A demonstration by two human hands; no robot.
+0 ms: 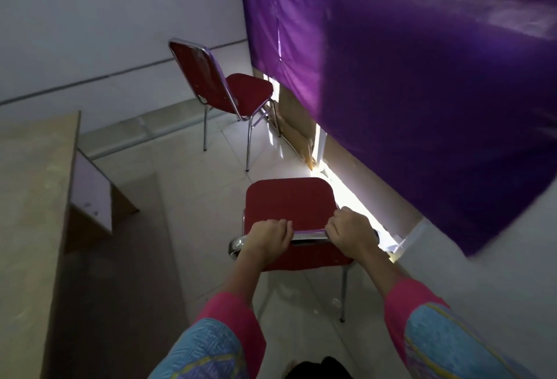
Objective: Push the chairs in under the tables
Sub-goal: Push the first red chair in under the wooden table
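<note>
A plain meeting room: red stacking chairs [229,92], wooden table [33,197], tiled floor [180,197].

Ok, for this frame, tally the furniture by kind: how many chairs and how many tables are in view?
Red padded chairs with chrome metal frames: 2, the near chair gripped at its backrest by the left hand and right hand, and the far chair by the purple curtain.
Light wooden tables: 1.
Total: 3.

We stand on a pale tiled floor [217,197]. Two red chairs rest on it by their chrome legs: the near chair [291,202] just beside the purple-curtained wall, the far chair [238,92] beyond it. At our left, a light wooden table [33,167] also stands on the floor.
</note>
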